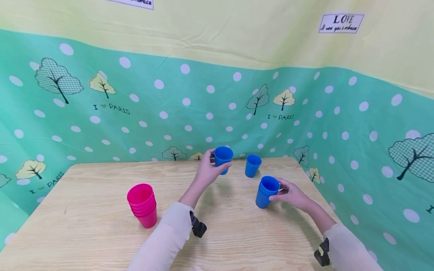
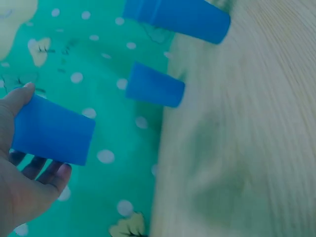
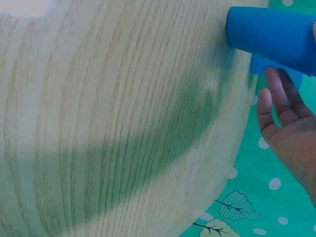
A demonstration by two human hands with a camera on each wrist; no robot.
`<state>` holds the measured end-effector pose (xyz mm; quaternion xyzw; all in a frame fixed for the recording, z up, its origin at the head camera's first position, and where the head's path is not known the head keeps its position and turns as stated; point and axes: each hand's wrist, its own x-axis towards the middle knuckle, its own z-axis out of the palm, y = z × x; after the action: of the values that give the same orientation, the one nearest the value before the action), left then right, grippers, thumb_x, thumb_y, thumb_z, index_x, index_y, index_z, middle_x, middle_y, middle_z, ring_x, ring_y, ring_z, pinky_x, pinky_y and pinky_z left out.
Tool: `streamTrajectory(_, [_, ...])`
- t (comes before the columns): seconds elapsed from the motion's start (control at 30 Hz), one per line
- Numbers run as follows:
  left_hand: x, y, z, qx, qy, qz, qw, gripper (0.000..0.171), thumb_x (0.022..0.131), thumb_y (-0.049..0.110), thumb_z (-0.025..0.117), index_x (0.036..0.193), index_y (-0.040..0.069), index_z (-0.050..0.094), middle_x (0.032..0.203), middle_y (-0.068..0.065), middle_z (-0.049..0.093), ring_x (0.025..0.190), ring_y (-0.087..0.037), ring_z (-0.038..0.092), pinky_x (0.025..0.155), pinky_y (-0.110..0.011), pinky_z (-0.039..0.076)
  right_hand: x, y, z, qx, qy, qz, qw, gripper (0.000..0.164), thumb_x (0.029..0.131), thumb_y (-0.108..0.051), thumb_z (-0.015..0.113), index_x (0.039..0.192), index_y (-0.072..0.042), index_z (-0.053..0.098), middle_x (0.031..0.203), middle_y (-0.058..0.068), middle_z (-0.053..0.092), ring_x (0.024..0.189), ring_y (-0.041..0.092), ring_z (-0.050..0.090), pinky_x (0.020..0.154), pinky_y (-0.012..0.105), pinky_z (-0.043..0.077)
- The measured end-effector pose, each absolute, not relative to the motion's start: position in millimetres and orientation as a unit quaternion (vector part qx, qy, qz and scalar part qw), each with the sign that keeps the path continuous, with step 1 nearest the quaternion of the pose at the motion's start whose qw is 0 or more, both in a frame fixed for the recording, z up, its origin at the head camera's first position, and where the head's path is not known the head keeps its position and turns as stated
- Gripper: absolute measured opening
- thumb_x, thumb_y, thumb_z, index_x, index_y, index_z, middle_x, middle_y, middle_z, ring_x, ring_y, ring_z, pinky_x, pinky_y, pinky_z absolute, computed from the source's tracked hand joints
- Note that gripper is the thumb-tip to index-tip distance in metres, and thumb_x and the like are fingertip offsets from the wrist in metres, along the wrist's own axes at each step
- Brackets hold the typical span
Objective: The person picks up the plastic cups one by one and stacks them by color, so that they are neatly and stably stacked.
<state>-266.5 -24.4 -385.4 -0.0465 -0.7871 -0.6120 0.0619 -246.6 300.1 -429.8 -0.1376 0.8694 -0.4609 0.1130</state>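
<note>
My left hand [image 1: 207, 169] grips a single blue cup [image 1: 222, 159], thumb on the near side and fingers round the far side. In the left wrist view that cup [image 2: 54, 129] is off the table. Further right, my right hand [image 1: 294, 195] holds a stack of nested blue cups [image 1: 263, 198] by its upper part, thumb in front. The right wrist view has several fingers [image 3: 279, 96] of this hand spread below the stack [image 3: 271, 37]. Between and behind the hands stands another blue cup [image 1: 252, 166], upright near the table's back edge.
A stack of nested pink cups [image 1: 144, 207] stands on the wooden table [image 1: 84, 233], left of my left forearm. Green and yellow printed cloth [image 1: 190, 86] hangs behind the table and along its right side. Black wrist cameras [image 1: 198, 226] sit on both sleeves.
</note>
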Motion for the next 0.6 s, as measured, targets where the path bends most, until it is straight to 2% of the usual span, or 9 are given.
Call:
streamTrajectory(0.2, [-260.5,-10.6,-367.0,-0.081,-0.784,-0.614,0.042,0.075,0.075,0.039,0.077,0.136,0.014,0.040,0.128,-0.009,0.052,0.114,-0.029,0.054,0.092,-0.045,0.049,-247.1,299.8,-430.4,-0.140,0.871,-0.458,0.111,0.071,0.079,-0.023,0.075,0.138,-0.006,0.041,0.120,0.019,0.057,0.091,0.028,0.057,0.076,0.029,0.049])
streamTrajectory(0.43, [-252.9,11.8,-351.4,-0.124,-0.798,-0.589,0.017,0.076,0.076,0.045,0.075,0.137,0.016,0.039,0.128,-0.005,0.052,0.112,-0.025,0.054,0.089,-0.040,0.051,-246.3,300.4,-427.5,-0.140,0.871,-0.457,0.115,0.071,0.080,-0.024,0.074,0.139,-0.007,0.040,0.121,0.019,0.056,0.091,0.027,0.058,0.076,0.030,0.049])
streamTrajectory(0.6, [-246.4,27.9,-344.6,-0.144,-0.803,-0.578,0.014,0.074,0.076,0.044,0.075,0.136,0.016,0.040,0.126,-0.005,0.053,0.111,-0.024,0.055,0.087,-0.039,0.052,-245.8,300.8,-428.2,-0.145,0.870,-0.455,0.119,0.070,0.080,-0.023,0.074,0.139,-0.007,0.040,0.119,0.019,0.058,0.091,0.026,0.058,0.076,0.031,0.050])
